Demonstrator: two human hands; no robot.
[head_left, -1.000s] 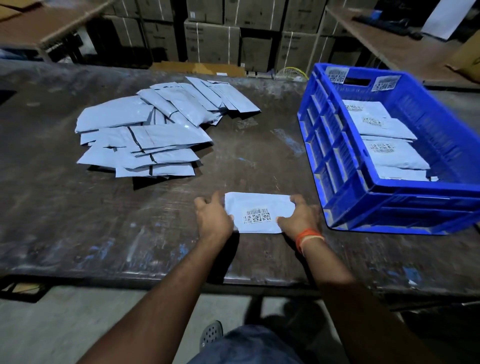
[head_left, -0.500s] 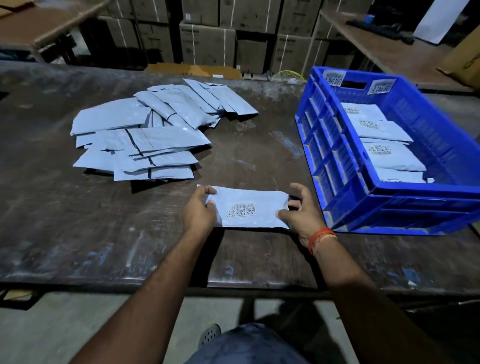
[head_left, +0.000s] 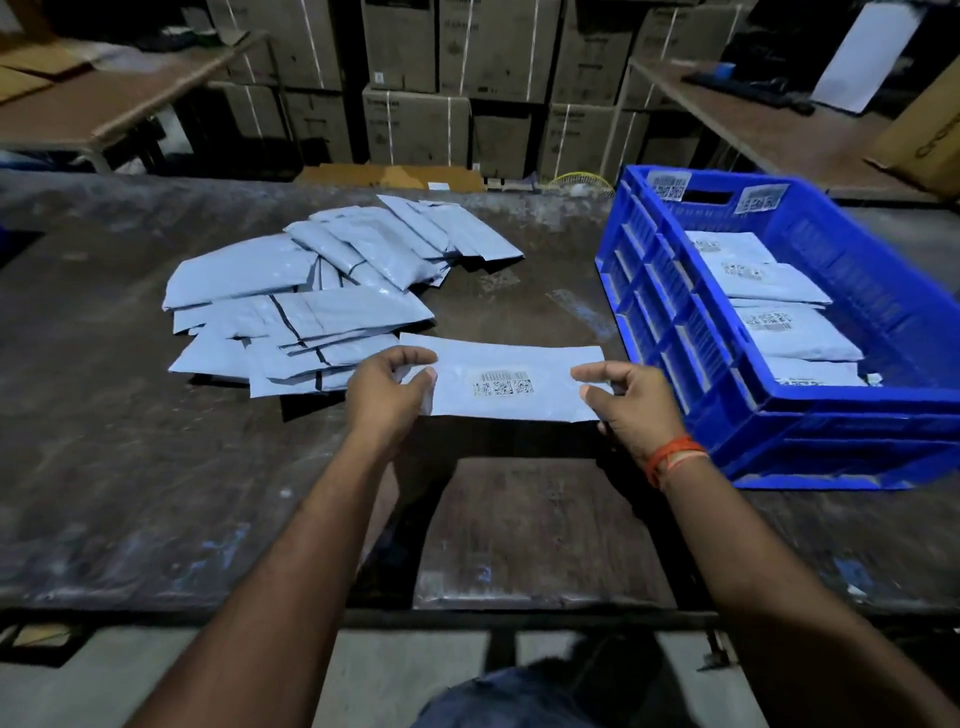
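Above scuffed table (head_left: 130, 493), slim glossy mailer (head_left: 519, 379), L hand (head_left: 384, 395) & R hand (head_left: 631, 400) pinching ends

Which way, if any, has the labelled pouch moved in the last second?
Yes: the pouch rose off the table, from the crate's near corner toward the pile.

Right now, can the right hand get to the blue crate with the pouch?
Probably yes: the right hand pinches the pouch just beside the blue crate, and nothing stands between them.

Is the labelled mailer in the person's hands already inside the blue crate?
No, the left hand and right hand hold the mailer over the table, beside the crate.
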